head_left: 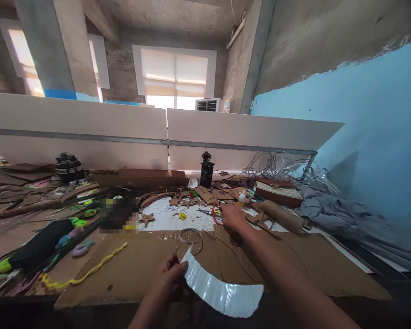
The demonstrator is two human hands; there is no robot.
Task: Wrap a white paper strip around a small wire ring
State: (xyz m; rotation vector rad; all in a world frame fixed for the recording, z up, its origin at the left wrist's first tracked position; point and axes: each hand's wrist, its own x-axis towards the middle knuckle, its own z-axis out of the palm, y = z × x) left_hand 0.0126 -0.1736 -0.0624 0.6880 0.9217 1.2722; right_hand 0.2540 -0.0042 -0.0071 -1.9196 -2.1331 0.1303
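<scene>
A curved, shiny silver-white strip [226, 294] is pinched at its upper left end by my left hand [173, 274], and it hangs over the cardboard near the front edge. My right hand [233, 217] is stretched forward, its fingers curled at the red-handled scissors [214, 212]. The scissors' blades point left over the white tabletop, and part of the handle is hidden by the fingers. A roll of clear tape [191, 236] lies on the cardboard sheet [140, 256], just beyond the strip. Beside the right hand stands a small glue bottle [242, 197].
Cardboard stars [146, 220] and scraps lie around a yellow piece [182, 215]. A black tumbler [207, 171] stands at the back. To the right are a brown roll [282, 215], a purse [277, 192] and grey cloth [329, 210]. Yellow fuzzy cord [92, 274] lies left.
</scene>
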